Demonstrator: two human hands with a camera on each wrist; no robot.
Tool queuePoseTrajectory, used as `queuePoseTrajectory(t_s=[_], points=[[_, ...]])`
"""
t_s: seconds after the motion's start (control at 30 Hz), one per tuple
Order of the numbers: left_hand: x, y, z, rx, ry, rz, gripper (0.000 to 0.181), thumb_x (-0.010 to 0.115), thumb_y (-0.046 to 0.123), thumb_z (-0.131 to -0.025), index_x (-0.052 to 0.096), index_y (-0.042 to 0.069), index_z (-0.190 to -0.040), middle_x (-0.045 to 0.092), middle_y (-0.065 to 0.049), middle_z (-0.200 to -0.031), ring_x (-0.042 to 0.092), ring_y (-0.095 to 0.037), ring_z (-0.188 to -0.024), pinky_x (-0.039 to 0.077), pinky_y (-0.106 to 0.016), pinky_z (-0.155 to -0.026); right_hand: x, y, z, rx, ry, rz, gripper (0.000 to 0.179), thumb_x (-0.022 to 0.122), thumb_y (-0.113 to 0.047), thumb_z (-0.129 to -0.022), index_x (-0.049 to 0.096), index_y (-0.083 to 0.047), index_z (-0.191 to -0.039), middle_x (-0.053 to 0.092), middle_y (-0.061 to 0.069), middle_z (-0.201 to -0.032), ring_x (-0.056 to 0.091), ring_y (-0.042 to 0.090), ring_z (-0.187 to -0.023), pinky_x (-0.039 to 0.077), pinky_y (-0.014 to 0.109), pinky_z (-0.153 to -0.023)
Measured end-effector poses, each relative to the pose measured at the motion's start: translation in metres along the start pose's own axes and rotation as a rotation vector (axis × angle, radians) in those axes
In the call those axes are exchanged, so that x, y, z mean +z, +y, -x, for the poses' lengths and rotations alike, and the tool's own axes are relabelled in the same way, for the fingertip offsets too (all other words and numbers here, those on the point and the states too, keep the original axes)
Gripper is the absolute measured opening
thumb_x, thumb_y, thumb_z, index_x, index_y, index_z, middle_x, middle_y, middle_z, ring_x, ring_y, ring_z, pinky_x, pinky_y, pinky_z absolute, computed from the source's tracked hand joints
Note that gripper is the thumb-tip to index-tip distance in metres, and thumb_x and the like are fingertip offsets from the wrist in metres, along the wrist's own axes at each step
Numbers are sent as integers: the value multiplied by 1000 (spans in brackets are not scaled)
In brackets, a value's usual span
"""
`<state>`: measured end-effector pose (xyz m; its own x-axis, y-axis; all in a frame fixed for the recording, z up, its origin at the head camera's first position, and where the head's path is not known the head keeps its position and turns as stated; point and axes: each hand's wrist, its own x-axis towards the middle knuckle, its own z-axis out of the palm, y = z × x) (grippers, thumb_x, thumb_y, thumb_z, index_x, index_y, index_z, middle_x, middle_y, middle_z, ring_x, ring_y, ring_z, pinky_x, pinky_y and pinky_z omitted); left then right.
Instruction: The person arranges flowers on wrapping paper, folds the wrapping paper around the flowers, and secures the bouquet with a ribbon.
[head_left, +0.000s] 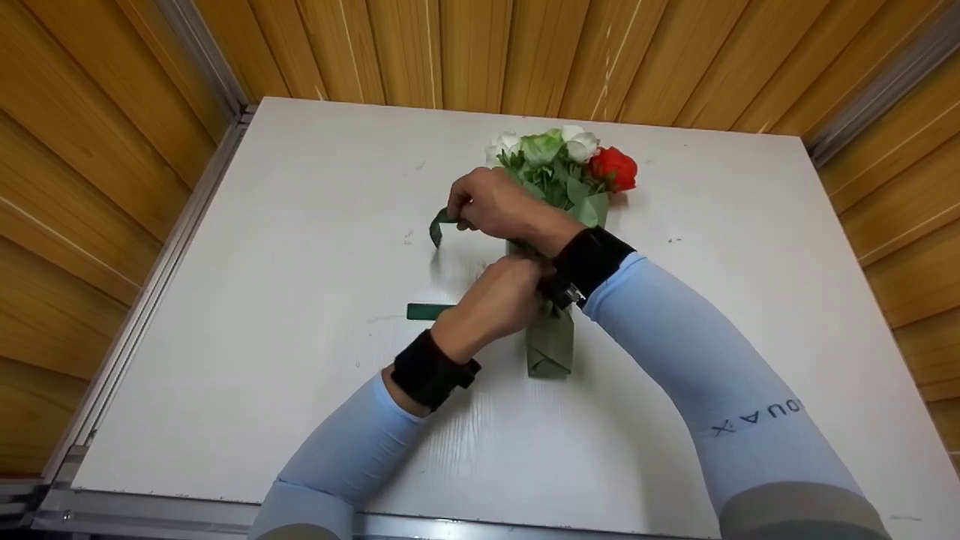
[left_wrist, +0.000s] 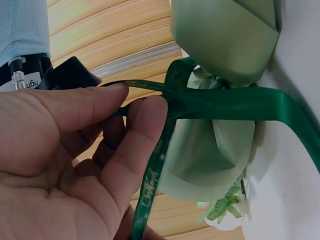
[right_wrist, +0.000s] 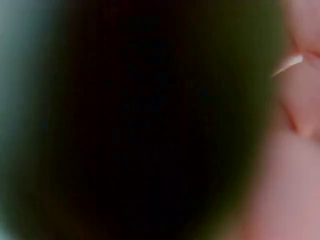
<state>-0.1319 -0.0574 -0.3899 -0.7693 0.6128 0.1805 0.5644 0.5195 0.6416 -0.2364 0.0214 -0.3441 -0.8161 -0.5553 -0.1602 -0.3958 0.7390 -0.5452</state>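
Note:
A bouquet in green wrapping paper (head_left: 551, 346) lies on the white table, its flowers toward the far side: a red flower (head_left: 615, 169), white ones and a pale green one (head_left: 541, 148). Dark green printed ribbon (left_wrist: 230, 104) circles its narrow part. At that crossing my left hand (head_left: 496, 296) pinches the ribbon between thumb and finger. Farther up, my right hand (head_left: 491, 202) reaches across above the left and holds a ribbon end (head_left: 436, 229) that dangles left of the bouquet. Another ribbon tail (head_left: 429, 311) extends left over the table. Something dark and blurred blocks most of the right wrist view.
The white table (head_left: 285, 300) extends around the bouquet on all sides. Wooden plank walls (head_left: 480, 56) stand behind and at both sides, with metal rails (head_left: 202, 60) along the corners. My right wrist strap (head_left: 595, 259) is close to the left hand.

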Motion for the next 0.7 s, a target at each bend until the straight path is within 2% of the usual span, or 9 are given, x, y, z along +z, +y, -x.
queuePoseTrajectory(t_s=[0.17,0.27,0.33,0.5,0.7], points=[[1,-1,-1,9,-3,-17,15,61,-2,-96,67,8,-88,56,0,-80,56,-17,-83,46,-33,-71,1,12,2,-19,-87,-4,26,56,-3,-102,78,-3,-116,75,13,-121,64,25,-109,51,38,-95],[1,-2,-2,14,-15,-12,17,59,-4,-96,67,9,-87,53,1,-77,54,-17,-83,44,-32,-73,-1,18,7,-3,-95,-20,28,54,-5,-104,76,-4,-121,73,14,-128,64,26,-113,52,42,-99],[0,-3,-3,-1,-25,-4,20,57,-5,-96,63,9,-84,47,2,-74,51,-17,-81,40,-31,-70,-3,22,11,16,-89,-34,27,54,-7,-105,76,-4,-122,73,14,-127,63,25,-111,52,42,-97],[-1,-5,-4,-44,-28,18,28,57,-6,-94,51,14,-74,36,4,-69,44,-16,-72,33,-29,-63,-8,28,30,4,-34,-70,24,56,-8,-104,77,-4,-116,76,15,-116,65,27,-105,52,43,-95],[-1,-11,-4,-102,-2,109,28,58,-4,-95,48,16,-77,36,3,-73,47,-16,-73,35,-28,-64,-12,30,67,10,60,-71,22,59,-13,-102,79,-10,-110,78,8,-109,67,24,-105,51,41,-94]])
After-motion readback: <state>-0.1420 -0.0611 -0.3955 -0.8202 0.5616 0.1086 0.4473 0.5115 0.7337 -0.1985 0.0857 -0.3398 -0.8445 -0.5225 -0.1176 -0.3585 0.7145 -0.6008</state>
